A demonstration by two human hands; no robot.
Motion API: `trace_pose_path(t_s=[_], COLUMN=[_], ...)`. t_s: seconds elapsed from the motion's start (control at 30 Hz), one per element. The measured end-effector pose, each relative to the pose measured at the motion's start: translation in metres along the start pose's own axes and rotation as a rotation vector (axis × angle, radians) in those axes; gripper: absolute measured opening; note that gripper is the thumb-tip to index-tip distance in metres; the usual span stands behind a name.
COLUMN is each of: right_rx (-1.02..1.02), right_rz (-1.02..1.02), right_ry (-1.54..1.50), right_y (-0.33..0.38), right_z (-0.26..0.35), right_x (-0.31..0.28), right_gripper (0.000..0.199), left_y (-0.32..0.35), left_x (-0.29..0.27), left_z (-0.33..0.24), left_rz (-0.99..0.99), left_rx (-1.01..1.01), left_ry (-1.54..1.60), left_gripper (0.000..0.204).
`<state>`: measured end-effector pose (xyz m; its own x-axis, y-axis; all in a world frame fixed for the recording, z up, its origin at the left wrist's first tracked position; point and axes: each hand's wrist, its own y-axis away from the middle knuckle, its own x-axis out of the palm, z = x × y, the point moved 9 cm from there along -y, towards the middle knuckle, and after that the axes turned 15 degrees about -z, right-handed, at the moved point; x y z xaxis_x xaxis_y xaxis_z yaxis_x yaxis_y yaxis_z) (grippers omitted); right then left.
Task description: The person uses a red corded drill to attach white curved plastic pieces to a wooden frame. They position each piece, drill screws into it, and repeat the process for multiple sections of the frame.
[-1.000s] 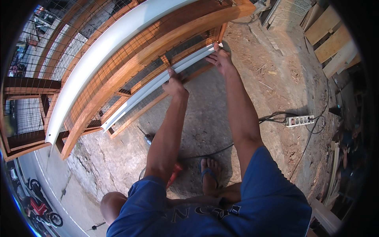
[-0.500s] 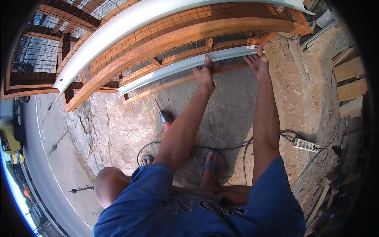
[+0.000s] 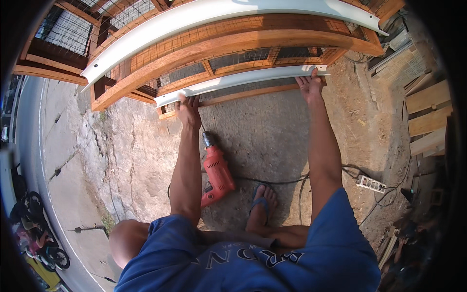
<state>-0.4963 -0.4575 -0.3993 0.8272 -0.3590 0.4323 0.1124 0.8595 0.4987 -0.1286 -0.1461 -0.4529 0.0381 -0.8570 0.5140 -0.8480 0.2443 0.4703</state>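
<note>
Both my hands are on a long white channel strip (image 3: 253, 76) that lies along the lower side of a wooden frame with wire mesh (image 3: 228, 43). Near its left end, my left hand (image 3: 188, 111) grips the strip, thumb on top and fingers beneath. At the right end my right hand (image 3: 311, 87) has its thumb over the edge and fingers underneath. Higher up, a wider white strip (image 3: 146, 36) with holes at its ends runs along the frame. A red power drill (image 3: 217, 170) with a long bit lies on the ground beside my left forearm.
A black cable (image 3: 277, 182) runs over the concrete behind my right forearm toward a white power strip (image 3: 371, 184). Wooden planks (image 3: 429, 119) lie at the far right. A road (image 3: 30, 126) with motorbikes (image 3: 41, 233) passes on the left. My sandalled foot (image 3: 263, 204) stands below the frame.
My left hand has slid left along the lower strip, from about its middle to near the left end. My right hand stays at the right end. The drill now shows more fully.
</note>
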Motion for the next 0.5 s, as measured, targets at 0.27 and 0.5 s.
trace_pose_path(t_s=[0.27, 0.5], right_rx=[0.17, 0.188], right_rz=[0.113, 0.097], right_ry=[0.008, 0.027], right_y=[0.072, 0.099], right_z=[-0.097, -0.127], right_x=[0.044, 0.054], right_gripper=[0.045, 0.05], left_y=[-0.014, -0.019], left_x=[-0.027, -0.021], left_z=[-0.023, -0.022], left_rz=[-0.086, 0.06], left_rx=[-0.043, -0.089], left_ry=[0.014, 0.02], left_gripper=[0.038, 0.067])
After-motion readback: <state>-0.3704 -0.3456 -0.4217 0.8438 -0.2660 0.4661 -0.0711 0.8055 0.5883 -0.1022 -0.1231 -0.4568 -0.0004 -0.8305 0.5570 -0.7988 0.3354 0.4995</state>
